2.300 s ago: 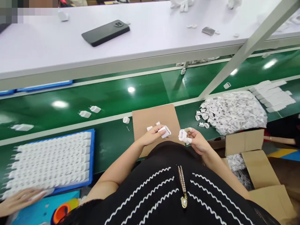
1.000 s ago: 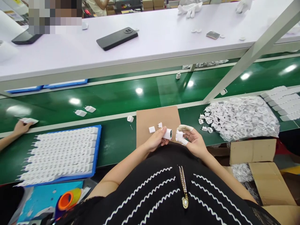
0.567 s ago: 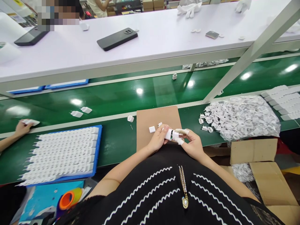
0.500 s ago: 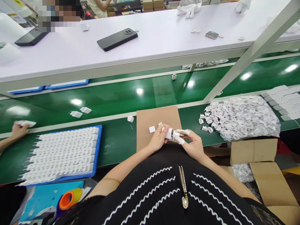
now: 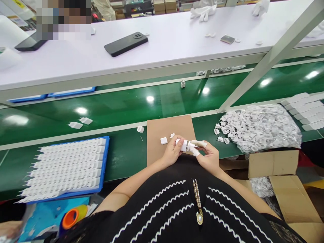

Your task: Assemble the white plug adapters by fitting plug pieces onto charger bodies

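My left hand [image 5: 172, 152] is closed around a white charger housing [image 5: 182, 145], its end turned to the right. In my right hand [image 5: 209, 156], with white covers on the thumb and finger, I pinch a white plug cap with pins [image 5: 192, 145] against the housing's end. Whether the two parts are fully joined I cannot tell. Beneath my hands lies a brown cardboard sheet [image 5: 157, 127]. On it rest a white housing [image 5: 163, 140] and a small plug cap [image 5: 172, 135]. Left of the sheet sits a white charger [image 5: 140, 129] beside a thin pin.
A blue tray [image 5: 107, 152] of white chargers stands left. To the right are a bag of plug caps [image 5: 268, 125] and an open carton [image 5: 291, 195]. Chargers lie on the green belt [image 5: 113, 104]. A shelf [image 5: 162, 44] with a phone [image 5: 126, 44] crosses above.
The plug cap and housing have come closer together, closing the gap between them. Chargers on the belt have shifted left. The co-worker's hand has left the belt at the far left.
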A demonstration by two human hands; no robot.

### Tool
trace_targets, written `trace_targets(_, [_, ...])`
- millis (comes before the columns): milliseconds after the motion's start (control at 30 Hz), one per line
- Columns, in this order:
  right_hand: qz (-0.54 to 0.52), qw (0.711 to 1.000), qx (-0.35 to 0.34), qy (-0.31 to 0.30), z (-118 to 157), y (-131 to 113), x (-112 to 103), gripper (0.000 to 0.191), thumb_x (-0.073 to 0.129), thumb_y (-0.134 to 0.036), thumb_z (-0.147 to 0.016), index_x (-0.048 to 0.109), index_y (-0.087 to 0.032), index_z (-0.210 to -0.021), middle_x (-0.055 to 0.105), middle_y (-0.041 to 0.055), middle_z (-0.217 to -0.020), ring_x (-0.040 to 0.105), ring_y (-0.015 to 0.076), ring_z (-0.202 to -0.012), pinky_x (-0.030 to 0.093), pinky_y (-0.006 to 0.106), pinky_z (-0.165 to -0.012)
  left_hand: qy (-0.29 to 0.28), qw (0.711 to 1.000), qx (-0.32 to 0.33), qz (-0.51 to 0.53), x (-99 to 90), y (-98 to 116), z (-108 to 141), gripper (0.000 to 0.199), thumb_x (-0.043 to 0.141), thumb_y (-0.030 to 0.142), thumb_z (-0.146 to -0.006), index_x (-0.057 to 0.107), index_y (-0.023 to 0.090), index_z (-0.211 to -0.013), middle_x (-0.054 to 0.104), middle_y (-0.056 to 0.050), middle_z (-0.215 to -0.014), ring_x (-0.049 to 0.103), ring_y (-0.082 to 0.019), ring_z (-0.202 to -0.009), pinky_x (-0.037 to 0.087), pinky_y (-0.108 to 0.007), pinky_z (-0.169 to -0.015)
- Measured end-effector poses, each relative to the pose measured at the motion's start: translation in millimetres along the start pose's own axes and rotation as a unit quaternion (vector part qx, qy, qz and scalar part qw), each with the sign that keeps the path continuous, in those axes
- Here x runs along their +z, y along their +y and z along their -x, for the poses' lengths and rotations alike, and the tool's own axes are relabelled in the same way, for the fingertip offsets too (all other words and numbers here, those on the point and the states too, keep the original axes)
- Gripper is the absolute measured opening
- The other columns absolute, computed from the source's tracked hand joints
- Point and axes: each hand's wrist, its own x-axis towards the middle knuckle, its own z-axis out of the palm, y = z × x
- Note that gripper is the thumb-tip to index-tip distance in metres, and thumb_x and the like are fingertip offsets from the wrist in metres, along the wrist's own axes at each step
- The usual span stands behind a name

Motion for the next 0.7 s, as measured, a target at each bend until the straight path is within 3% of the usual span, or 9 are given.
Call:
trace_targets(300, [-0.004,0.999,0.032,-0.013,-2.5,-3.3,-0.4,0.019,0.081,-0.031,-0.082,0.081,-0.024,-0.099,0.077,0.006,-0.095,0.074,0.0205,-0.078,0.066,0.035,-0.079,-0.023,0.999,0.002,-0.048,-1.4,0.9,1.4,0.057,0.049,0.077,-0.094,0.051,0.02,-0.096,0.05,0.003,-0.07,0.045,-0.01,-0.052,0.037,-0.024,-0.05])
trace_targets(533, [-0.039,0.995,0.093,-0.025,-0.8,4.5,1.5,0.025,0.087,-0.035,-0.073,0.081,-0.021,-0.092,0.077,0.0078,-0.091,0.076,0.0239,-0.079,0.067,0.037,-0.077,0.016,0.995,0.016,-0.096,1.4,-10.0,2.8,0.058,0.044,0.078,-0.094,0.052,0.021,-0.094,0.051,0.002,-0.069,0.046,-0.013,-0.055,0.038,-0.025,-0.053])
trace_targets(700, [-0.04,0.996,0.064,0.038,2.4,4.6,5.6,0.023,0.085,-0.032,-0.078,0.079,-0.022,-0.098,0.075,0.0062,-0.094,0.074,0.0219,-0.084,0.065,0.036,-0.081,0.045,0.998,-0.012,-0.037,9.5,-10.4,0.6,0.06,0.046,0.081,-0.092,0.051,0.021,-0.094,0.047,0.005,-0.064,0.044,-0.011,-0.049,0.036,-0.024,-0.047])
